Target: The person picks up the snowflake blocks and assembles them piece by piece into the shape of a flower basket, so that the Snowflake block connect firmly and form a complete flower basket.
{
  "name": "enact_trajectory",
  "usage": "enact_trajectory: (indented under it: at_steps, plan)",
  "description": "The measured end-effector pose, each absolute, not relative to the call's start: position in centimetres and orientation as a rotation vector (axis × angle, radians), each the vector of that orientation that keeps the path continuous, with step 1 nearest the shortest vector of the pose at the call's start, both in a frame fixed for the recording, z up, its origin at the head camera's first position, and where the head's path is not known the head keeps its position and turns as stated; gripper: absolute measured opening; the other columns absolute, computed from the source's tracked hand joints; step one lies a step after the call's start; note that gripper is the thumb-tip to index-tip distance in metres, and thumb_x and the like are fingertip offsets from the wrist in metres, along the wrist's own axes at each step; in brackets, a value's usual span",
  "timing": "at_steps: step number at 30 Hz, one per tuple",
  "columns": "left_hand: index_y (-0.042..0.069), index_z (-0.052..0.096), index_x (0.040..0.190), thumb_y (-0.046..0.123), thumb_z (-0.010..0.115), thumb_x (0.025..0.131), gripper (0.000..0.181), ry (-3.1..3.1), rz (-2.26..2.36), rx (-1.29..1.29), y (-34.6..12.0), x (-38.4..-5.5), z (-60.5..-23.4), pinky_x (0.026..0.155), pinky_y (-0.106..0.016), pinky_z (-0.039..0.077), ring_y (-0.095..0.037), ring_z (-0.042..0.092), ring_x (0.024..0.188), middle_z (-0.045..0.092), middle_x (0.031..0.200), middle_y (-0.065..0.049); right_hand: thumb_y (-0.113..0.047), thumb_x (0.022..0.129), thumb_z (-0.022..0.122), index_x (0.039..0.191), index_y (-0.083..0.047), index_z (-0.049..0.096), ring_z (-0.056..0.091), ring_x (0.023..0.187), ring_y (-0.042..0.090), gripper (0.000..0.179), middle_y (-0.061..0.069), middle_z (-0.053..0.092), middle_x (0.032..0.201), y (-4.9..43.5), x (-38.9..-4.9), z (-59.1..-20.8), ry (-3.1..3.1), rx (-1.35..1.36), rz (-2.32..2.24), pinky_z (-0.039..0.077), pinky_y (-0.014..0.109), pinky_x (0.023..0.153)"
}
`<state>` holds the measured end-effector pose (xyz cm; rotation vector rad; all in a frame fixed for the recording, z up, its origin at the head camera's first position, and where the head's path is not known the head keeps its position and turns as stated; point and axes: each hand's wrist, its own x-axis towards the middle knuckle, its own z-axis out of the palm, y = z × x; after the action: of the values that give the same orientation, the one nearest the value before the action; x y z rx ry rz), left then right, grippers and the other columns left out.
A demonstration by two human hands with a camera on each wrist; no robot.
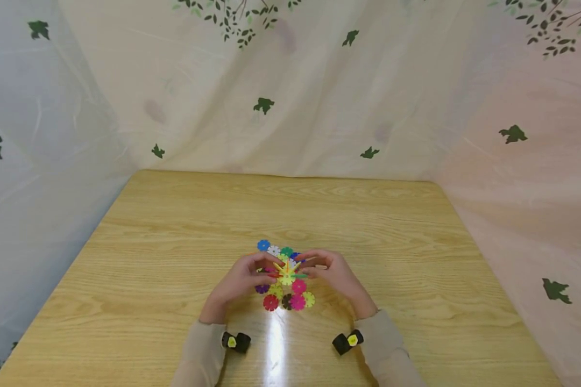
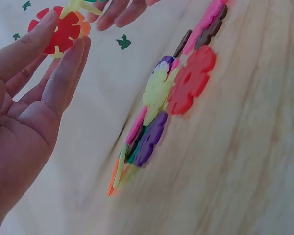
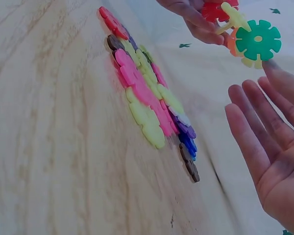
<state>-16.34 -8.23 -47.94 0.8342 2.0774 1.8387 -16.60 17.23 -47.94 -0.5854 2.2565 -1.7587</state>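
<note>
My left hand (image 1: 238,278) pinches a joined cluster of notched plastic discs (image 1: 287,275) above the table. The thumb lies on its red disc (image 2: 68,30) in the left wrist view. A yellow disc (image 3: 232,17) stands edge-on between the red one and a green disc (image 3: 258,40), with an orange disc partly hidden behind. My right hand (image 3: 279,147) has its fingers extended and spread apart, and its thumb tip touches the green disc's lower edge. Below both hands, loose discs lie flat in a pile, among them a red disc (image 1: 270,302) and a pink disc (image 1: 298,302).
The wooden table (image 1: 150,279) carries the pile near its middle. A blue disc (image 1: 263,245) lies at the pile's far left. A pale curtain (image 1: 310,129) with green leaf prints surrounds the table's back and sides. Black cameras (image 1: 237,342) are strapped at both wrists.
</note>
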Motion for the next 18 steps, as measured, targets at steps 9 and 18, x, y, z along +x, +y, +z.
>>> enact_trajectory:
  at_steps: [9, 18]
  plan:
    - [-0.005, 0.061, 0.114, -0.001, 0.069, 0.085, 0.031, 2.192, 1.894, 0.691, -9.6, -16.4, -48.3, 0.082, -0.022, 0.058, -0.032, 0.064, 0.107, 0.061, 0.116, -0.026, -0.014, 0.090, 0.068, 0.112, -0.007, 0.070, 0.066, 0.095, 0.019, 0.023, 0.011, 0.072, 0.105, 17.3, -16.4, -48.4, 2.460, -0.515, -1.464, 0.057, 0.024, 0.078]
    - [-0.007, 0.060, 0.116, -0.002, 0.069, 0.085, 0.032, 2.200, 1.936, 0.634, -10.3, -16.3, -48.5, 0.084, -0.021, 0.057, -0.028, 0.063, 0.108, 0.058, 0.123, -0.027, -0.010, 0.084, 0.074, 0.101, -0.007, 0.072, 0.060, 0.080, 0.009, 0.018, 0.002, 0.069, 0.089, 16.0, -16.0, -49.0, 2.602, -0.658, -1.099, 0.053, 0.020, 0.070]
